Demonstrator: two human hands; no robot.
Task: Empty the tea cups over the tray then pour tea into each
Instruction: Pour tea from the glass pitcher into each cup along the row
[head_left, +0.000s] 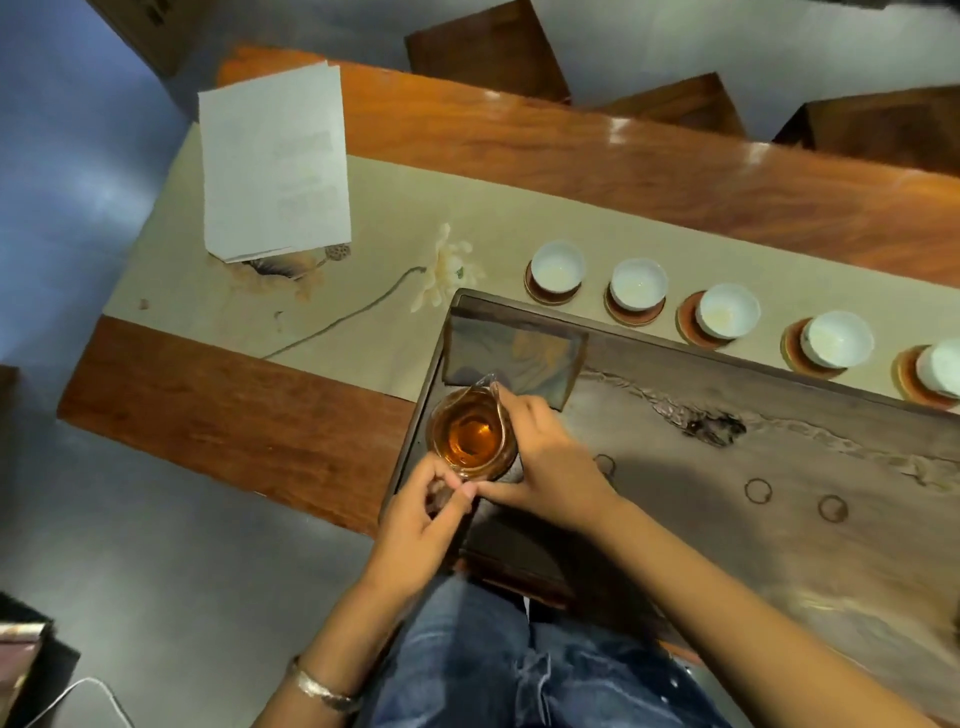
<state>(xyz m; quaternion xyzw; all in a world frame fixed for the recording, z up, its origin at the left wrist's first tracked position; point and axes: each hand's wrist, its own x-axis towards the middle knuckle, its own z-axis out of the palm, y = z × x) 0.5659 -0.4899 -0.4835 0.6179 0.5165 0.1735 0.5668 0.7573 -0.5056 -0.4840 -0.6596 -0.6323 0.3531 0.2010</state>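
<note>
Head view, largest first. Counter (649, 156): red wood, beige runner. Tray (779, 467): dark slab, 4 o'clock. Paper sheets (275, 161): 11 o'clock. Glass pitcher (470, 434) of amber tea: upright at tray's 9 o'clock end. Right hand (550, 457): grip curled round pitcher. Left hand (421, 512): fingertips pinching its near rim. Five white cups (638, 285): on coasters, 2 o'clock row beyond tray.

Both hands (540, 462) hold glass pitcher (471, 434) of tea over tray (727, 467)
</note>
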